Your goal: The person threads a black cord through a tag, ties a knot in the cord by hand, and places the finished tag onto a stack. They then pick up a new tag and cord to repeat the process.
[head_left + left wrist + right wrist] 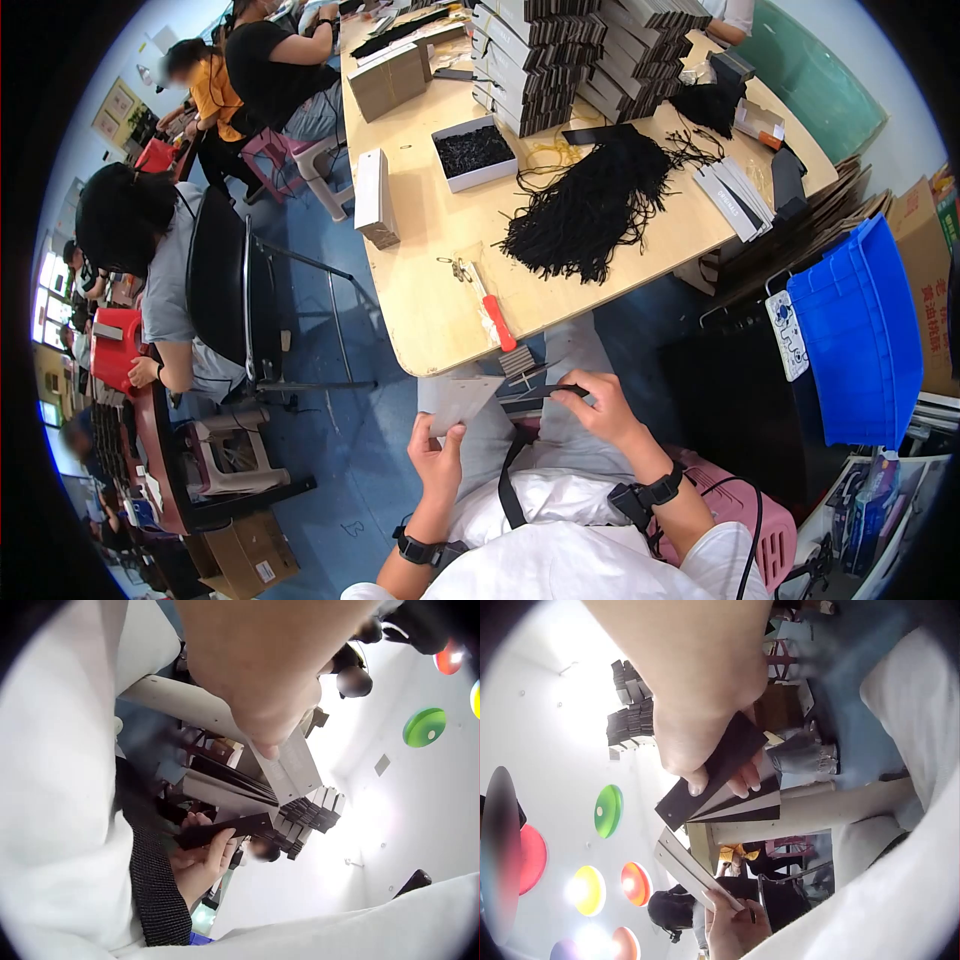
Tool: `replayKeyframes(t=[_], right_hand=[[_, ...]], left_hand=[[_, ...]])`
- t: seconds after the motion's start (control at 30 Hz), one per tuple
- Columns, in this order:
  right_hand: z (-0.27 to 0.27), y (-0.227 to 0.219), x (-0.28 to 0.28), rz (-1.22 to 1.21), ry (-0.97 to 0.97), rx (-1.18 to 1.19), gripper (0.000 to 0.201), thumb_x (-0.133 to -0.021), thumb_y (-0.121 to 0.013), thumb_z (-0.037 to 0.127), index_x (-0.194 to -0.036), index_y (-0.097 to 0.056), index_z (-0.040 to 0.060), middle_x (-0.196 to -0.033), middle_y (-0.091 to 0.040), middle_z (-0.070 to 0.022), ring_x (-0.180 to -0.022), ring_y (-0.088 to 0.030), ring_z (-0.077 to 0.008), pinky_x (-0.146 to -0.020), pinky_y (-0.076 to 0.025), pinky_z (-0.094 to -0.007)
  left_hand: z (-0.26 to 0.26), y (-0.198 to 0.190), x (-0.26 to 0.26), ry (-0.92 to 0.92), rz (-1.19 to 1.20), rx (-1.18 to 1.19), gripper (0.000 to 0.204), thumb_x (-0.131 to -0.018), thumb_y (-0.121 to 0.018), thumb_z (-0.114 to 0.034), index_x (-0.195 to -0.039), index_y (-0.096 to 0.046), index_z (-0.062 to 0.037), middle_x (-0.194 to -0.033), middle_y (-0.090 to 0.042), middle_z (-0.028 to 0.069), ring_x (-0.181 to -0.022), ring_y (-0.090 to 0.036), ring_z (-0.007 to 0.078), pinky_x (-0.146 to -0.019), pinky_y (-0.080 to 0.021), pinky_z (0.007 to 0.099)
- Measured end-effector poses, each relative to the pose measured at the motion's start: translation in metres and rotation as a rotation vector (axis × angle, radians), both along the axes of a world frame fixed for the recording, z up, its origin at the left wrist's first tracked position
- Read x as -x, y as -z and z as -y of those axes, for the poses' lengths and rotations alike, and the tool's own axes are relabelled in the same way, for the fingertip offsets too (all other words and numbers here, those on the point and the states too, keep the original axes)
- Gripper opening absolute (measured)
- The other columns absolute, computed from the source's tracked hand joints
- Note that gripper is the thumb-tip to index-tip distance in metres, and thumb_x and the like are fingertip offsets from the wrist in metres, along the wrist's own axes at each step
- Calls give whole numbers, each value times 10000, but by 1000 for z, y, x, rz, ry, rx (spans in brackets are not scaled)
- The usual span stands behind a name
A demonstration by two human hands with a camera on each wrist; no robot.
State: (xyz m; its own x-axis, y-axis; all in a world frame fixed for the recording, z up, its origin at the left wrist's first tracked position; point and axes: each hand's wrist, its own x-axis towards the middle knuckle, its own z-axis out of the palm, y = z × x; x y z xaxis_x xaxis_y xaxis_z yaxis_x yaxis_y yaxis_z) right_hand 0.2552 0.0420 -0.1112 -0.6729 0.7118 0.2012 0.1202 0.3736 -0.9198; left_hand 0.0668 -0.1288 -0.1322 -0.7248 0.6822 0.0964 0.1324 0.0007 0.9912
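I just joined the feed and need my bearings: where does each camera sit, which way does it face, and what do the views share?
Head: worn on the head, looking down at the lap and the light wooden table; both hands, forearms and white shirt show.
Left wrist: under the left hand, looking up; palm and shirt show.
Right wrist: under the right hand, looking up at the ceiling; palm and fingers show.
Shared: the grey folded cardboard sheet held by the left hand and the flat black card strip pinched by the right appear in all three.
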Motion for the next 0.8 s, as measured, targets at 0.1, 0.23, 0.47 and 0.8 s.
replayKeyframes(t=[0.1, 0.23, 0.47, 0.8], right_hand=[[-2, 4, 1, -26, 18, -30, 121, -794, -689, 82, -816, -626, -19, -749, -648, -145, -652, -640, -281, -580, -474, -321], [-2, 3, 3, -19, 33, -12, 93, -794, -675, 40, -798, -621, -35, -734, -654, -131, -648, -643, -229, -607, -483, -290], [-6, 4, 9, -28, 24, 32, 112, -793, -687, 77, -803, -639, -23, -752, -655, -136, -660, -637, -257, -605, -479, -307], [-12, 0, 16, 75, 1, -138, 174, -843, -653, 195, -833, -688, 24, -800, -676, -118, -732, -649, -274, -641, -501, -349]], left_hand=[[3, 1, -3, 35, 23, -10, 245, -840, -734, -210, -855, -578, -21, -815, -536, -8, -754, -479, 80, -695, -372, 225], [7, 8, -2, 100, -53, -27, 204, -815, -747, -161, -843, -598, -24, -804, -602, 32, -756, -538, 111, -680, -403, 234], [6, 11, -6, 129, -85, -14, 169, -790, -752, -98, -826, -611, -14, -776, -619, 52, -717, -561, 134, -671, -423, 250], [-12, -7, -14, 121, -203, 113, 137, -772, -738, -76, -805, -633, 5, -732, -618, 91, -672, -571, 169, -633, -436, 276]])
